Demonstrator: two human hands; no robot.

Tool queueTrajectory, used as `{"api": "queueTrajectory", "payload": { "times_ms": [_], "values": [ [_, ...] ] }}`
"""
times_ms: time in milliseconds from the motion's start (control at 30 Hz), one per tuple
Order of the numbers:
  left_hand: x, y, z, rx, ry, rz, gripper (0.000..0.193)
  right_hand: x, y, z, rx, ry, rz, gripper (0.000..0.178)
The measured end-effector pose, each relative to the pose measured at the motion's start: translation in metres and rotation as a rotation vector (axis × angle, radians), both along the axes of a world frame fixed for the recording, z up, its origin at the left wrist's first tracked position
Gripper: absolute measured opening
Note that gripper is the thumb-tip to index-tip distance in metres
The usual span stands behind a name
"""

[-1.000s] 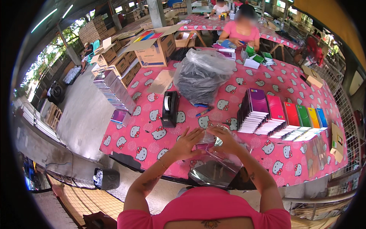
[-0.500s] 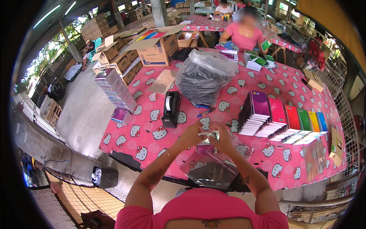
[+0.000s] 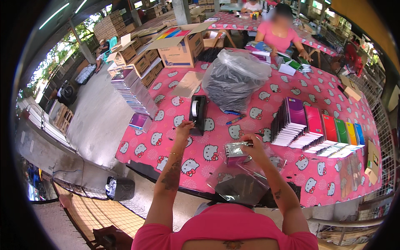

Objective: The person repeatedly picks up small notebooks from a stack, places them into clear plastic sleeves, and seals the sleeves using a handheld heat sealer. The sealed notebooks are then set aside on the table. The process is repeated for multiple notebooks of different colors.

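My left hand (image 3: pixel 183 130) is reached out to the near end of the black tape dispenser (image 3: pixel 198 114), its fingertips pinched together; any strip of tape between them is too small to make out. A pale roll sits in the dispenser. My right hand (image 3: pixel 254 146) grips the top edge of a purple notebook bundle (image 3: pixel 236 160) in clear plastic, standing in front of me. Shiny film covers the top of the bundle. A loose clear plastic sheet (image 3: pixel 239 188) spreads from it toward the table's near edge.
Rows of coloured spiral notebooks (image 3: pixel 295 114) stand at right. A bulging clear bag of dark items (image 3: pixel 233 83) lies beyond the dispenser, with blue pens (image 3: pixel 236 120) before it. A wrapped notebook stack (image 3: pixel 131 93) rises at left. Cartons (image 3: pixel 177 52) and a person (image 3: pixel 280 35) are across the table.
My left hand has left the bundle and moved left to the tape dispenser. My right hand stays on the bundle. The view has shifted slightly. The person across has lowered a green notebook.
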State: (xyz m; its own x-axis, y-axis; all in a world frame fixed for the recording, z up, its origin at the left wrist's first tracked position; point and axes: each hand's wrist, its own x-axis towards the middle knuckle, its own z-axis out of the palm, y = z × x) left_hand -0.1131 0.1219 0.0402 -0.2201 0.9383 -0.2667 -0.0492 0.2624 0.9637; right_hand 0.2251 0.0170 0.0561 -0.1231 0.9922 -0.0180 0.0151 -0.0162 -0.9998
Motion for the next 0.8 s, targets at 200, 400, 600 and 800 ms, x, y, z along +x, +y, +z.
{"api": "queueTrajectory", "payload": {
  "times_ms": [200, 400, 600, 800],
  "values": [
    [0.017, -0.022, -0.034, 0.232, -0.105, 0.250, 0.013, 0.003, -0.003, 0.006, 0.008, -0.070, 0.007, 0.037],
    [-0.010, -0.018, -0.010, 0.237, 1.235, 0.012, 0.014, -0.004, -0.007, 0.009, -0.012, -0.014, -0.038, 0.037],
    [0.087, -0.039, 0.120, 0.701, 0.806, -0.967, 0.013, -0.007, -0.009, 0.014, -0.107, 0.124, -0.052, 0.037],
    [0.148, 0.021, 0.098, 0.262, 0.764, -1.642, 0.019, 0.005, -0.002, 0.002, 0.004, 0.057, 0.065, 0.041]
  ]
}}
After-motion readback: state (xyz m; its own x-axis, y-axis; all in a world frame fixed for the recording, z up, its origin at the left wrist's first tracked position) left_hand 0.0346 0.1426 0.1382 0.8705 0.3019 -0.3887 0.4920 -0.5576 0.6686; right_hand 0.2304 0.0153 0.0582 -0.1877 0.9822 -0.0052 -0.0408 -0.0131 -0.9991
